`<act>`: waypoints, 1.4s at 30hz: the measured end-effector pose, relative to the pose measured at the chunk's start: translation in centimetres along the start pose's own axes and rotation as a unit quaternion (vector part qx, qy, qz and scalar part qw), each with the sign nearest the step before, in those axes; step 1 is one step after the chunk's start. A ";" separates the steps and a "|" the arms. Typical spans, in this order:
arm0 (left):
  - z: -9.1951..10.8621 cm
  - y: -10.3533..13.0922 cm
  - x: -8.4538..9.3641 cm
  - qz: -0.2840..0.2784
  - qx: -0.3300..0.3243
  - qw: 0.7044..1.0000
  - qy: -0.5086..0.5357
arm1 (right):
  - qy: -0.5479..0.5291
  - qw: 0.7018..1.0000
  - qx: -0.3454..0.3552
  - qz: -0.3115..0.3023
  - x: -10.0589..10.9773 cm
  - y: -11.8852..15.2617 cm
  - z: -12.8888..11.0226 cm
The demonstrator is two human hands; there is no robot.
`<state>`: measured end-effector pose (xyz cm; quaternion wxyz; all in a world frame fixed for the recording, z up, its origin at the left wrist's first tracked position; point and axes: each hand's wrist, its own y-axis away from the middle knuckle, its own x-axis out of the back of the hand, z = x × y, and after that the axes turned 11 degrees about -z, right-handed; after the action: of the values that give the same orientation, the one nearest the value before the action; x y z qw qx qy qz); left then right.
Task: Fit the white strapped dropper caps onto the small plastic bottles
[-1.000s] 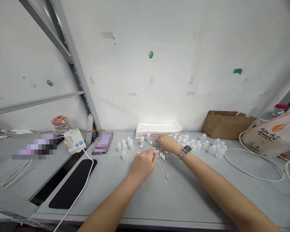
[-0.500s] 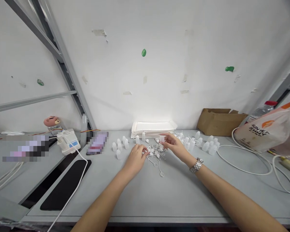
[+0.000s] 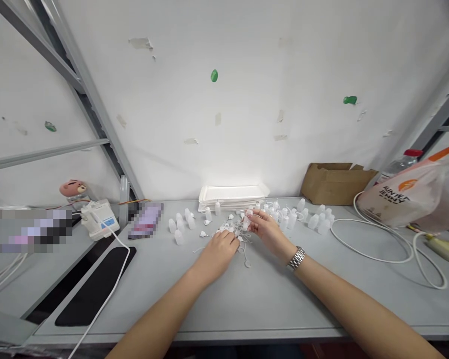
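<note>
My right hand [image 3: 265, 230] grips a small translucent white squeeze bottle [image 3: 248, 215] between thumb and fingers, just above the table. Close beside it, my left hand [image 3: 220, 252] is closed, its fingers curled down into a pile of small white caps [image 3: 240, 239] with thin straps and rings. Whatever its fingertips pinch, if anything, is hidden. One ring [image 3: 247, 265] trails out in front of the pile. A few loose caps [image 3: 204, 234] lie left of the heap. Bottles with nozzle tips [image 3: 292, 219] stand behind and to the right of my right hand.
Several bottles without tips [image 3: 178, 236] stand at left, and more bottles [image 3: 324, 227] at right. Stacked white trays [image 3: 234, 194] lean near the wall. A cardboard box [image 3: 336, 184], plastic bag [image 3: 404, 204] and looped white cable [image 3: 374, 259] occupy the right. A black mat [image 3: 93, 294] lies left.
My left hand has moved right and deeper into the cap pile, leaving caps spread on its left. My right hand has lowered slightly with the bottle, and the view has shifted a little.
</note>
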<state>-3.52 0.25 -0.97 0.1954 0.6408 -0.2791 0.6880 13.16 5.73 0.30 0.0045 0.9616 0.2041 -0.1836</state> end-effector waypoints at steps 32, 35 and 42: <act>-1.7 -0.8 1.6 0.246 0.177 0.744 0.595 | 0.055 0.992 0.107 0.046 -0.7 0.6 0.1; -1.5 -0.8 1.7 0.243 0.171 0.738 0.606 | 0.030 0.995 0.093 -0.008 -1.3 1.0 0.2; -1.2 -0.6 1.6 0.211 0.156 0.706 0.658 | -0.006 0.998 0.049 -0.035 -1.8 1.2 0.8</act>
<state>-4.24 1.36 0.68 0.0768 -0.0286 -0.0964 0.9920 11.86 3.84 0.13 -0.0482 0.9517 0.2285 -0.1995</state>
